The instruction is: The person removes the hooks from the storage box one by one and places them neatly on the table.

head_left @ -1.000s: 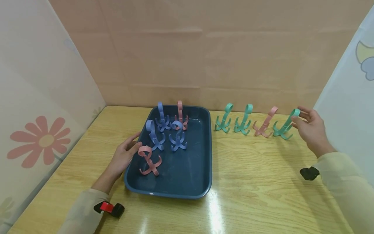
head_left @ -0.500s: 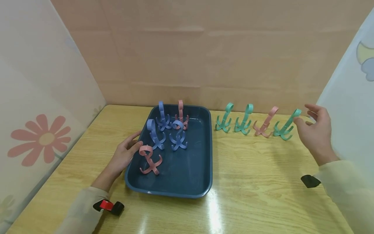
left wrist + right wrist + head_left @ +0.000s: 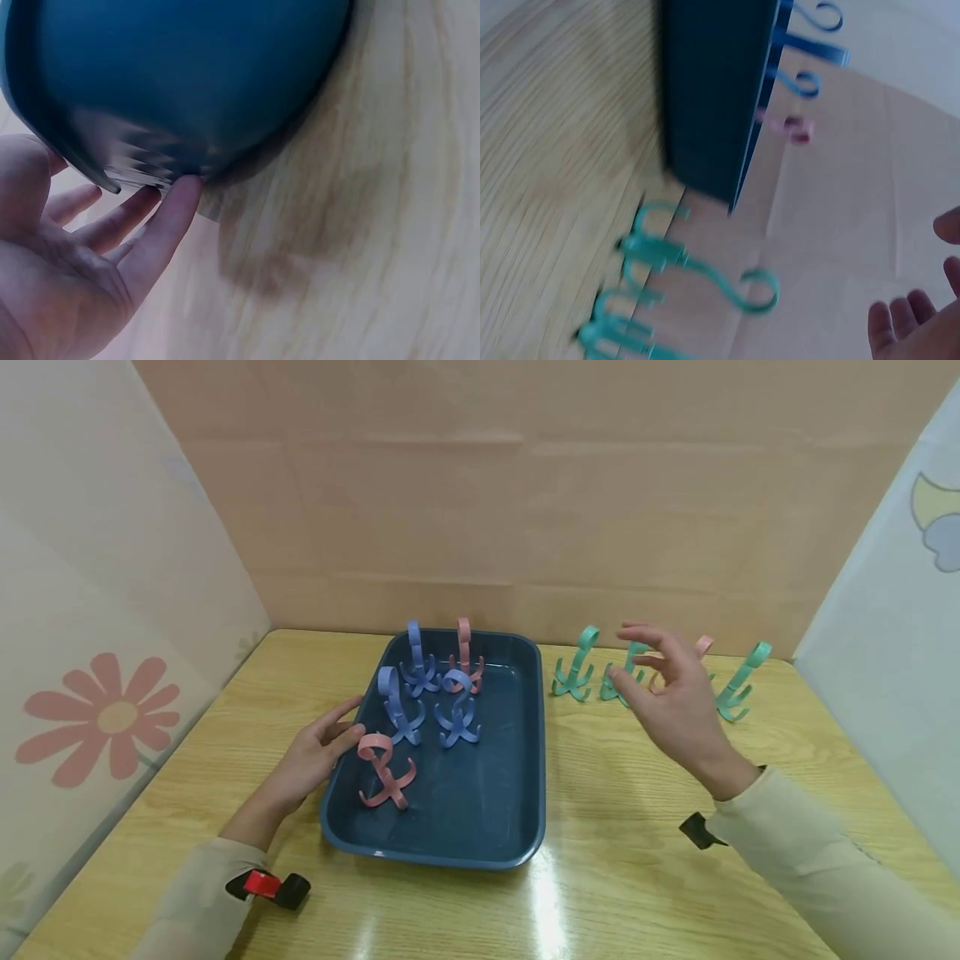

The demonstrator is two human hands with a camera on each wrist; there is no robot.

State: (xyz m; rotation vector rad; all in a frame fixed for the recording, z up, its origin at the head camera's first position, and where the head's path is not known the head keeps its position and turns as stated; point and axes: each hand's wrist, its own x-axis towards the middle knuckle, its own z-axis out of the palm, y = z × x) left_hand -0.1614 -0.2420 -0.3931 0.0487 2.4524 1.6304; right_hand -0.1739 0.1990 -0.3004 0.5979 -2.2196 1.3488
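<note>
My left hand [image 3: 311, 760] holds the left rim of a dark blue tray [image 3: 465, 814], thumb at the rim and fingers against the outer wall [image 3: 202, 82]. Several four-pronged plastic hooks with curled tops stand in the tray, among them a pink hook [image 3: 388, 787] near the left front and a purple hook [image 3: 459, 718]. To the tray's right, my right hand [image 3: 678, 714] is raised with nothing in it, thumb and fingers spread apart. It partly hides a green hook [image 3: 609, 687] and a pink hook [image 3: 703, 646] standing in a row on the table.
A green hook [image 3: 576, 677] begins the row beside the tray, and another green hook [image 3: 738, 687] ends it at the right. Brown paper [image 3: 480, 510] covers the wall behind the wooden table [image 3: 637, 827]. Patterned white panels [image 3: 82, 568] flank both sides.
My right hand has let go of the rightmost green hook, drawn back from it, then moved left over the row. The hook stays standing. My left hand has stayed on the tray.
</note>
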